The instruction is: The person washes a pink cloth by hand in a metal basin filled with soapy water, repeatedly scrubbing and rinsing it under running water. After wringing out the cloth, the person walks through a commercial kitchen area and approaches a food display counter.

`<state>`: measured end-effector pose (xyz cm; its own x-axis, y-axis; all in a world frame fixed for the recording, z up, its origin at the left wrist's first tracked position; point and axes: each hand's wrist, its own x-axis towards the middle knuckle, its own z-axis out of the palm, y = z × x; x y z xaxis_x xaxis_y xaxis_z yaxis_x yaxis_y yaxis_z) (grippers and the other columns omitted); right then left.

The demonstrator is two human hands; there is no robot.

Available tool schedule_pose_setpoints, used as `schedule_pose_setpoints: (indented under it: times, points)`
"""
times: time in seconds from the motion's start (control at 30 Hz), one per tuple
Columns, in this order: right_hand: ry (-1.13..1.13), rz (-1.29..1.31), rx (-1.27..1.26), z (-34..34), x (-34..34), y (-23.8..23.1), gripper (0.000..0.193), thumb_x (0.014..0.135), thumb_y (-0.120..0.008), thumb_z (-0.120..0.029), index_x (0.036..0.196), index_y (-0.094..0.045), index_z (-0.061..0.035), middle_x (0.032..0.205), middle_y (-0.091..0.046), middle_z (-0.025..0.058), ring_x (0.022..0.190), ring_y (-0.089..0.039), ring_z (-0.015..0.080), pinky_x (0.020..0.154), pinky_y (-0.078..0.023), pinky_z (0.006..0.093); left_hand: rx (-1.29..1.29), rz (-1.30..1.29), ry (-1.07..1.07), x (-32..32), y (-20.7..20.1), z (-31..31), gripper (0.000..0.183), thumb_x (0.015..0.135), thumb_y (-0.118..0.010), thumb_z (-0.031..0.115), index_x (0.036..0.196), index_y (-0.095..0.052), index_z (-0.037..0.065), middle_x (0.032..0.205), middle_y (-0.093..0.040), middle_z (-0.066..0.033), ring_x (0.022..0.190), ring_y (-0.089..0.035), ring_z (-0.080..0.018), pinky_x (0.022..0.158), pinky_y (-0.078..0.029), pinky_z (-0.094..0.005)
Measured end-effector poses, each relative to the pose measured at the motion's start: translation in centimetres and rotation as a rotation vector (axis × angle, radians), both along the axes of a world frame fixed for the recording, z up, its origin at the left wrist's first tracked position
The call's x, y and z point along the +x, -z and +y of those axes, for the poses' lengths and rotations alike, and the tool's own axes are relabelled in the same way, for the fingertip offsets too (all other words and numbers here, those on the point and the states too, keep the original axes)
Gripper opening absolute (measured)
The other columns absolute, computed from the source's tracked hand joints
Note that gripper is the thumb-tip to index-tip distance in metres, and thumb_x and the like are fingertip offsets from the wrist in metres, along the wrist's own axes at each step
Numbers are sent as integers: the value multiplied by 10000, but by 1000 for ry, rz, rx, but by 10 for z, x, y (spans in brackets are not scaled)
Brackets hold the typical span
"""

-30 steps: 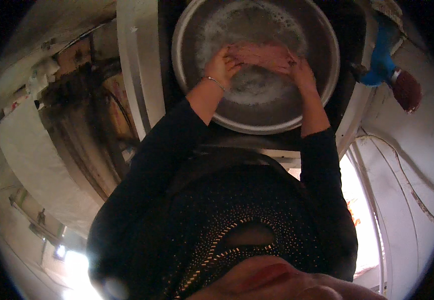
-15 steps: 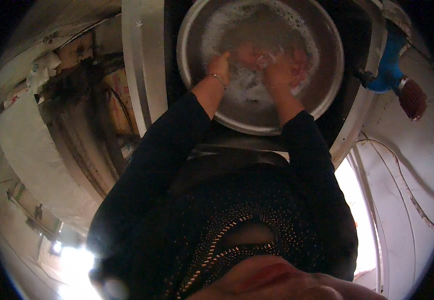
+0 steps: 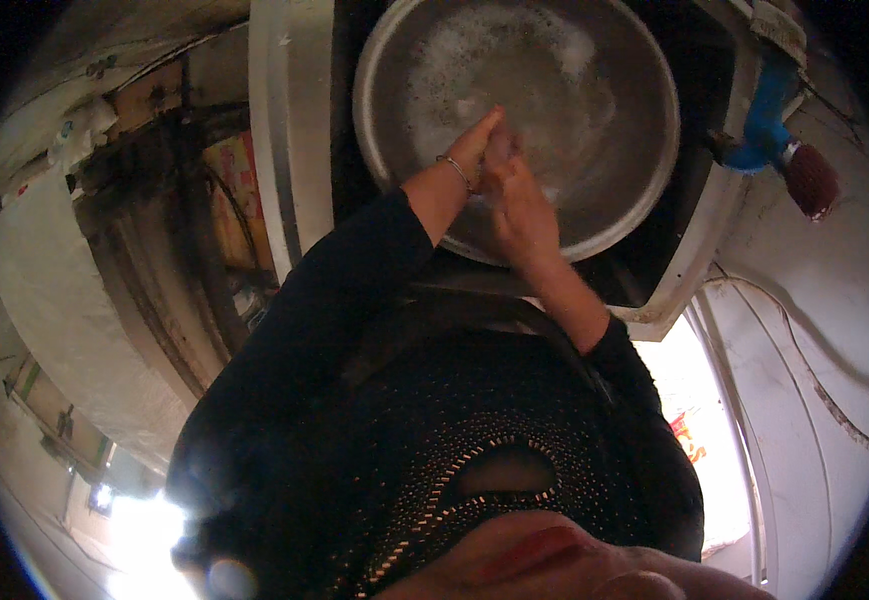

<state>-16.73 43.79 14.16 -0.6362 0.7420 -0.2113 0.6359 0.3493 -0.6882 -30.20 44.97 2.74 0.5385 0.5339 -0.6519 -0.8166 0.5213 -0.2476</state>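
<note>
A wide round metal basin [image 3: 644, 150] holds cloudy water with patches of white foam [image 3: 554, 45]. My left hand [image 3: 472, 148] and my right hand [image 3: 520, 195] meet over its near side, pressed against each other. The left fingers are stretched out, pointing up and right; a thin bracelet circles that wrist. The right fingers look straight too, a little blurred, lying against the left palm. Between the hands I see no object, though the space where they touch is hidden. Both arms wear black sleeves.
The basin stands in a dark recess with a pale frame [image 3: 294, 130] on its left. At right a blue pipe-like fitting [image 3: 769, 115] carries a dark red brush-like piece [image 3: 809, 182]. A thin cable [image 3: 804, 360] runs along the white wall. A pale sheet-covered surface [image 3: 64, 280] lies left.
Both hands have come out of the foamy water and together, toward the near rim. Pinkish shapes seen around my hands in the water earlier no longer show. The foam has spread differently.
</note>
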Motion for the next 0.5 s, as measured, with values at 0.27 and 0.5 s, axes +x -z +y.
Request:
schedule_pose_setpoints:
  times: [0.27,0.5]
  points:
    - [190,-50,464,25,-38,3,309,863,-507,-153,1156,-525,-55,1243,-538,205,1095,-539,417,909,-458,482,324,705,146,19,-8,7,358,906,-590,360,1127,-624,79,977,-652,-123,870,-612,-259,785,-505,-427]
    - [281,-200,-139,122,14,90,386,919,-523,-295,1217,-491,-51,1048,-648,223,950,-621,425,840,-494,500,141,544,161,4,-40,25,257,941,-550,250,1157,-569,113,1020,-646,-51,881,-610,-176,742,-523,-364]
